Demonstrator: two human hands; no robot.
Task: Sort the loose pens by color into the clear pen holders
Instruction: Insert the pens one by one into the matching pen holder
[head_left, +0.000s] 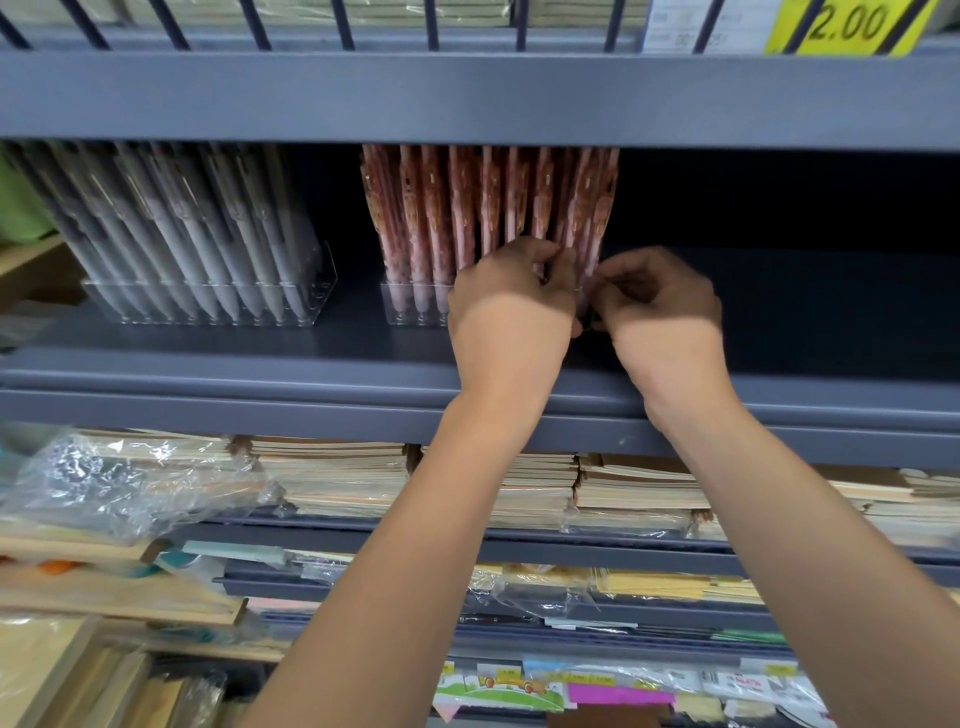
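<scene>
Head view, the only one: a clear plastic pen holder (410, 307) stands on the grey metal shelf (249, 364), and everything below is placed from that holder. It is packed with pink patterned pens (467, 208) that stand nearly upright, long axes vertical, tips down in the slots and clip ends fanning up toward the shelf above.

Both hands are at the holder's right end, almost touching each other. The left hand (511, 312) covers the holder's right front. Its fingers are curled in and close on the lower barrels of the last few pink pens. The right hand (662, 306) sits just right of the holder, with its curled fingertips aimed left at the same pens. Its own knuckles and the left hand hide what it pinches, so I cannot tell whether it holds a pen.

The pens in question lie directly ahead of both palms, and the left hand is the nearer. Any seating move would likely run straight down along the pens' axis.

Well left of the holder, a second clear holder (208, 312) carries slanted grey-white pens (197, 234). No loose pens show on the shelf.
</scene>
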